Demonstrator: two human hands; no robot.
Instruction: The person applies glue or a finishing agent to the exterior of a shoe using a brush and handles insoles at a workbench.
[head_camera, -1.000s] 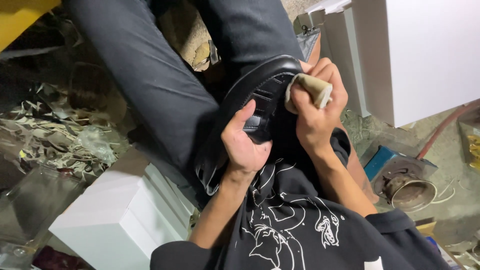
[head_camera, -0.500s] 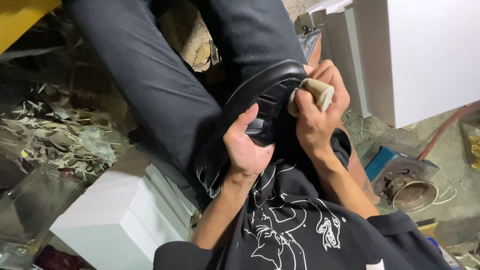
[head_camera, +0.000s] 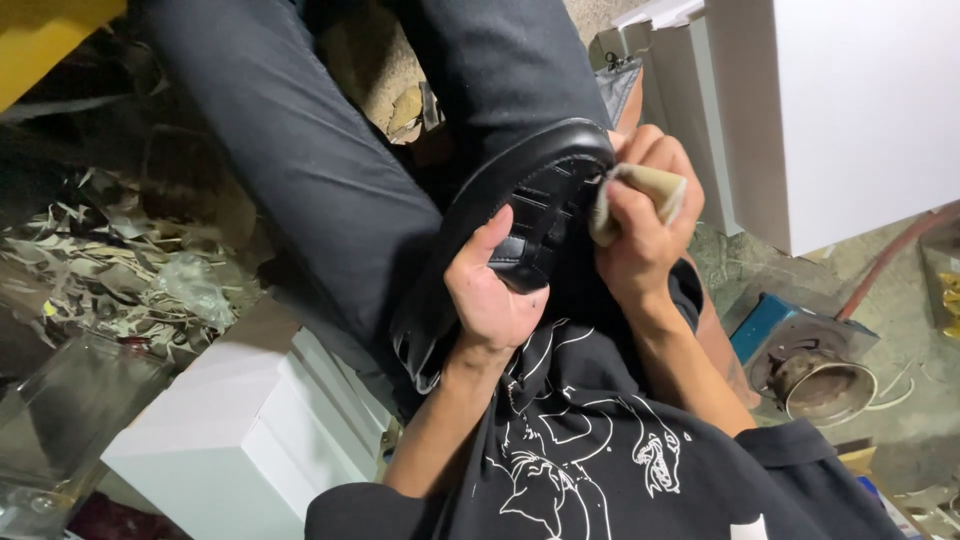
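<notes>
A black leather shoe (head_camera: 530, 175) rests on my lap, sole side facing up, its glossy rim curving over the top. My left hand (head_camera: 490, 290) grips the shoe at its middle, thumb pressed on the ridged sole. My right hand (head_camera: 645, 235) is closed around a wadded beige cloth (head_camera: 655, 185) and presses it against the right side of the sole near the toe. My legs in dark trousers (head_camera: 300, 150) stretch away beneath the shoe. A black shirt with white line drawings (head_camera: 570, 440) fills the lower middle.
A white box (head_camera: 220, 440) sits at lower left, with leather scraps and clear plastic (head_camera: 120, 270) beyond it. Tall white boxes (head_camera: 830, 110) stand at the right. A round metal tin (head_camera: 825, 385) and a blue lid (head_camera: 760, 320) lie on the floor at right.
My right hand with the cloth has slid a little to the right and down along the sole's edge. The left hand has kept its grip on the shoe.
</notes>
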